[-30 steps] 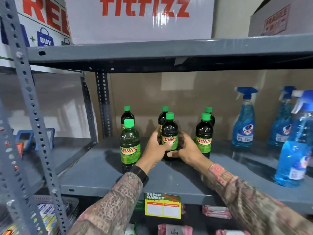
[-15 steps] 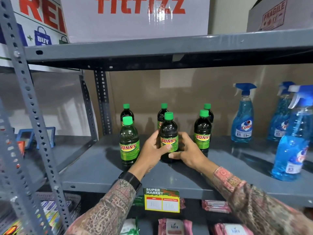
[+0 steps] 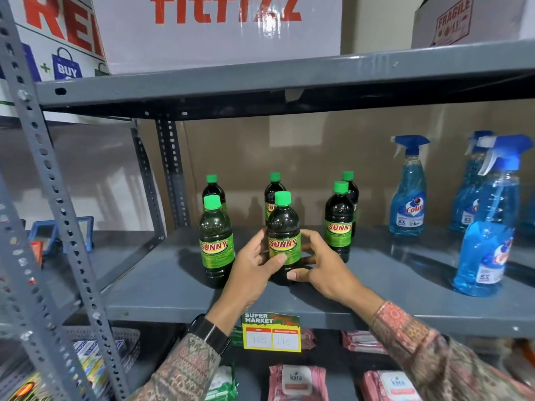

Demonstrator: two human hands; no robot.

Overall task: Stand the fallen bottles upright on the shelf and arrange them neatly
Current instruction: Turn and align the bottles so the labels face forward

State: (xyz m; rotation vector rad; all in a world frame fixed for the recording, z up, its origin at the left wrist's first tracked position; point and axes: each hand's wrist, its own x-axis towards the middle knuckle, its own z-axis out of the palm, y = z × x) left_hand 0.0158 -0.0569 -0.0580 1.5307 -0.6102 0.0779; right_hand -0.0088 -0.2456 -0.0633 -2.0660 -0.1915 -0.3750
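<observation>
Bottles on the grey metal shelf [image 3: 162, 287], six in all, every one upright: dark plastic, green screw caps, green-and-yellow "SUNNY" labels. They sit as two rows of three. Front-left bottle [image 3: 216, 244] stands apart from the hands. Front-middle bottle [image 3: 283, 241] is the one being handled. Front-right bottle [image 3: 338, 224] stands just beyond the right hand. Back-left bottle [image 3: 213, 190], back-middle bottle [image 3: 274, 192] and back-right bottle [image 3: 351, 189] are each partly hidden by the one ahead.

Left hand [image 3: 252, 270] wraps the front-middle bottle from the left, thumb across the lower label, fingers behind. Right hand [image 3: 321, 270] cups it from the right, thumb laid along its base. Both hands are closed on this same bottle, which stands on the shelf near the front edge; base looks seated, though shadow hides the contact.

Black wristband [image 3: 210, 334] on the left wrist; both sleeves patterned.

To the right, well apart from the bottles, blue trigger-spray bottles of blue liquid [image 3: 407, 192] stand on the same shelf. A yellow-and-green "SUPER MARKET" price tag [image 3: 271, 332] hangs on the shelf's front lip below the hands. Pink wipe packets [image 3: 296, 382] lie on the level beneath. A white carton with red lettering [image 3: 223, 30] sits on the shelf above.
</observation>
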